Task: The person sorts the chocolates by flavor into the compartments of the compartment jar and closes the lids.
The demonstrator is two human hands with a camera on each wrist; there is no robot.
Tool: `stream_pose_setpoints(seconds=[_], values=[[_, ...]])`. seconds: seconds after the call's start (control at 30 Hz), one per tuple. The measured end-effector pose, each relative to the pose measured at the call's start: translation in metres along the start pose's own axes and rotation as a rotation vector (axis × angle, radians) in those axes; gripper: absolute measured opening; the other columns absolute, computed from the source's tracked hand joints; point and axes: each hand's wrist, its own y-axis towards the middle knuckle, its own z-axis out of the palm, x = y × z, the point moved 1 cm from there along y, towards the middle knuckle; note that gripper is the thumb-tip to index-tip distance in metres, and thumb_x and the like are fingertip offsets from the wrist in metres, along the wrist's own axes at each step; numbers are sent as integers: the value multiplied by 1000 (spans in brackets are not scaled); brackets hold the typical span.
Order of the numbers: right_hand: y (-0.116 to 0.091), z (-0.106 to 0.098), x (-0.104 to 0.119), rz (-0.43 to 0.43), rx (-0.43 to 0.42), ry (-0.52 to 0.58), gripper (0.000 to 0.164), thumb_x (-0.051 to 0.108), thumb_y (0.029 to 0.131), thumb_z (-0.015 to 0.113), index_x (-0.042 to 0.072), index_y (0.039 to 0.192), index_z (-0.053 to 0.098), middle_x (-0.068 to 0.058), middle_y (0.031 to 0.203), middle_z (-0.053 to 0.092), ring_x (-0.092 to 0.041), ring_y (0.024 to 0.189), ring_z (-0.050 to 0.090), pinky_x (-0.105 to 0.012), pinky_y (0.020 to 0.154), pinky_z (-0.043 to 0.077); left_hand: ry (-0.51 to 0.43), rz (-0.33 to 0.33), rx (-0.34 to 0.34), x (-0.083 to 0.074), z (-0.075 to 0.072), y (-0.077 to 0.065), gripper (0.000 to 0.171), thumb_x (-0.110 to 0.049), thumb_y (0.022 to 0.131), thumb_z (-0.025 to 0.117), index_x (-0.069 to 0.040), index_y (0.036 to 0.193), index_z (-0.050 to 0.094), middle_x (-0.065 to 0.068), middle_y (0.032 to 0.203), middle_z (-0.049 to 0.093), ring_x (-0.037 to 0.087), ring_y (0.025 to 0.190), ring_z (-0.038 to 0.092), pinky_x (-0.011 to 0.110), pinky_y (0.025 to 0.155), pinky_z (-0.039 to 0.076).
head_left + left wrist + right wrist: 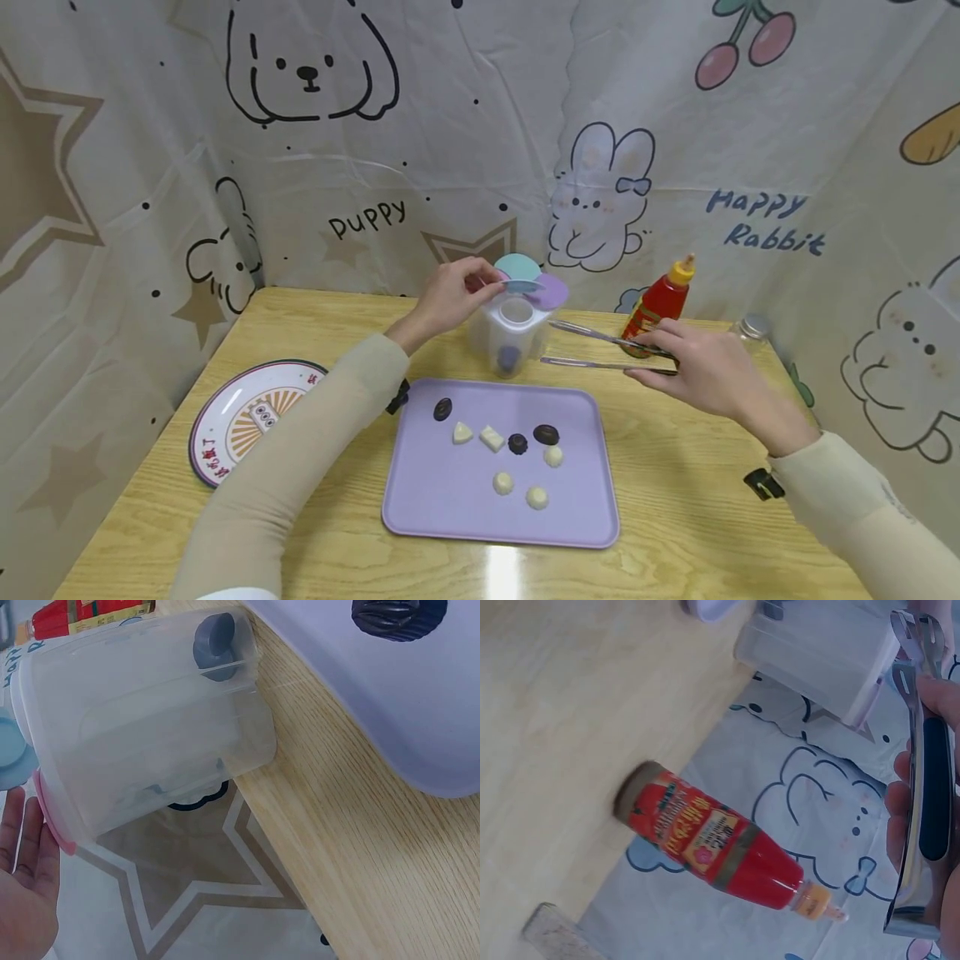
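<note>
My left hand point(461, 293) pinches the edge of a raised light-blue lid point(13, 754) on a clear plastic storage box point(150, 727). Below that lid a round opening point(517, 311) shows in the white top. Inside the box, low in one compartment, lies a dark piece point(215, 646). My right hand point(697, 367) grips metal tongs point(592, 331) with dark handles; their arms are spread, their tips just right of the box, with nothing between them. In front, a lilac tray point(427, 508) bears several dark chocolates point(547, 434) and several cream-white ones point(503, 482).
A red sauce bottle point(705, 832) with a yellow cap stands behind my right hand. Farther right is a small glass jar point(752, 327) with a metal lid. A printed plate point(217, 417) lies at the left, partly under my left forearm. A patterned curtain point(450, 167) hangs behind the table.
</note>
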Motion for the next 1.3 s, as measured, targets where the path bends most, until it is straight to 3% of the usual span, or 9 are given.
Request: stream_pose_setpoints(seconds=[0.07,0.13,0.2,0.3,0.4,0.67,0.9,1.07,1.3], values=[[-8,5,1,-4,4,0,85,82,96,31,11,105,78,-9,101,80,-14,62,65,-20,48,40,2,-2,1,0,0,0,15,-24,101,73,-12,110,75,6,105,76,20,92,68,31,84,57],[-16,10,4,-1,23,8,80,81,97,38,12,105,78,-7,100,80,-12,62,64,-20,48,40,0,-5,0,-1,0,0,15,-24,101,73,-12,110,75,6,106,77,20,93,68,31,85,57],[-23,16,6,3,52,14,66,75,96,55,14,104,78,-3,95,78,-7,61,61,-18,49,40,-1,-8,0,-1,0,0,15,-24,101,73,-12,110,75,7,106,77,20,94,68,32,85,57],[-32,24,12,25,112,35,41,55,88,81,16,102,79,3,87,74,1,59,49,-16,49,36,-3,-9,-1,-2,0,0,15,-24,101,73,-12,110,75,7,106,77,21,94,68,33,86,57],[-39,31,18,51,168,51,31,40,80,91,18,100,79,7,83,70,4,59,44,-15,50,35,6,-5,-3,-3,0,0,15,-25,101,74,-12,109,75,7,106,77,21,94,69,33,86,58],[-52,48,24,62,205,91,29,42,82,89,20,98,79,11,81,69,7,60,45,-16,51,37,12,-3,-3,-2,-1,0,16,-26,101,73,-12,109,75,6,105,77,20,93,68,32,85,57],[-61,57,25,43,185,124,28,39,81,90,20,97,78,10,83,73,3,61,58,-16,51,41,-2,36,-13,0,-1,0,14,-24,101,74,-11,106,75,7,101,77,20,88,70,31,82,58],[-63,59,26,40,181,143,23,35,82,90,20,95,78,11,81,71,8,60,53,-16,50,41,-7,33,-15,0,-1,0,14,-23,101,74,-11,106,75,7,102,77,20,89,70,32,83,58],[-63,61,28,67,245,150,20,36,86,87,21,96,79,12,82,70,10,60,50,-15,50,41,-4,24,-8,-1,0,-1,14,-24,101,73,-11,106,75,7,101,77,20,89,70,31,82,57]])
